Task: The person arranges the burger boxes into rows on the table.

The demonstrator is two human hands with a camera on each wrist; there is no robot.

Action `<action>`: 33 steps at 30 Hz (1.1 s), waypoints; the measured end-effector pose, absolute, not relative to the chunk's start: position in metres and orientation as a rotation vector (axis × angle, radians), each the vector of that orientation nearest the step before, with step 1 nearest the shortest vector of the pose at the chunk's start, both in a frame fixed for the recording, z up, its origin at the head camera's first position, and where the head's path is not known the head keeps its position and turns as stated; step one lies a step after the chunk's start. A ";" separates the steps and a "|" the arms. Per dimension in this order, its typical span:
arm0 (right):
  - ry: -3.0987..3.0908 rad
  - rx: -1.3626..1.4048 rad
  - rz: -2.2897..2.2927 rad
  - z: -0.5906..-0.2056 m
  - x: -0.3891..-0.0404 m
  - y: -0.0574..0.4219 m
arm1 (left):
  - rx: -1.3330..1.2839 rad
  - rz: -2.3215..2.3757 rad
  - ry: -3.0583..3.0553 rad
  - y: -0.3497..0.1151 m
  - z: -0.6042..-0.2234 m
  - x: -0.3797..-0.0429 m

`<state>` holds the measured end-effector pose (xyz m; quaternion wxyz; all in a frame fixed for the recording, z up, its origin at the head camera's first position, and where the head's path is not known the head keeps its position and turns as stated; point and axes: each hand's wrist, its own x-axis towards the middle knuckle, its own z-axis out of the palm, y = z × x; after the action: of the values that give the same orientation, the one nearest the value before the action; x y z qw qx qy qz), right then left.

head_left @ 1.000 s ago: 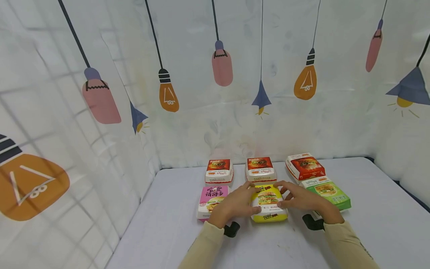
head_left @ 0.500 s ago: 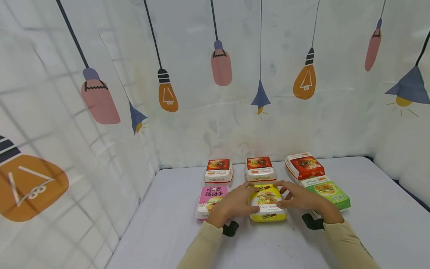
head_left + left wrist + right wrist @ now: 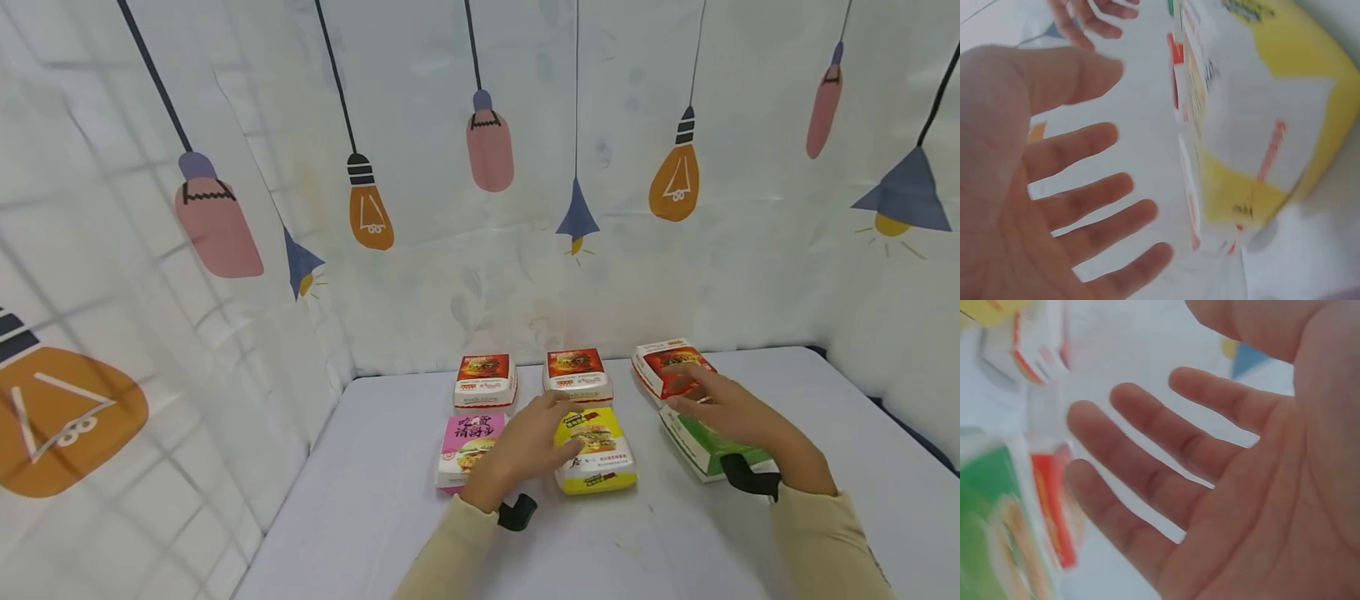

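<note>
A yellow and white burger box (image 3: 596, 454) lies at the middle of the front row. My left hand (image 3: 528, 450) is at its left side, fingers spread and holding nothing; the left wrist view shows a gap between the fingertips (image 3: 1124, 182) and the yellow box (image 3: 1254, 125). Over the green burger box (image 3: 708, 446) hovers my right hand (image 3: 727, 408), hiding part of it and a corner of the red box (image 3: 663, 358) behind. In the right wrist view its fingers (image 3: 1147, 469) are extended with nothing in them, and the green box (image 3: 988, 512) shows at the left edge.
Left of the yellow box sits a pink burger box (image 3: 468, 446), partly behind my left hand. Two red and white boxes (image 3: 485, 382) stand in the back row near the wall. A white sheet printed with lamps (image 3: 420, 292) backs the white table (image 3: 360, 500).
My right hand has left the yellow box and moved right, over the green box. The left hand stays by the yellow box's left side. The head view has shifted slightly.
</note>
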<state>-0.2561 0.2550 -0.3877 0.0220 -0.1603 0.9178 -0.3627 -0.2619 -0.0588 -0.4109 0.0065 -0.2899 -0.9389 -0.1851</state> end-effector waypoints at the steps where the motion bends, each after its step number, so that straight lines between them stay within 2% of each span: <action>1: 2.873 -0.503 -1.133 -0.385 -0.255 0.261 | -0.913 -0.583 -2.906 -0.055 -0.410 -0.260; 7: 2.996 -0.437 -1.195 -0.378 -0.256 0.289 | -1.023 -0.690 -2.650 -0.025 -0.414 -0.249; 12: 2.947 -0.331 -1.154 -0.394 -0.271 0.306 | -1.056 -0.838 -2.589 0.005 -0.421 -0.246; 22: 2.799 -0.164 -1.155 -0.435 -0.287 0.338 | -0.858 -1.131 -2.755 0.062 -0.428 -0.249; 33: 2.725 -0.118 -1.149 -0.458 -0.283 0.355 | -0.653 -1.051 -2.965 0.103 -0.445 -0.247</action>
<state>-0.2830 0.3546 -0.4577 0.0909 -0.0398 0.9168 -0.3867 -0.2472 0.1025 -0.4448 -0.0359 -0.2032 -0.9222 -0.3270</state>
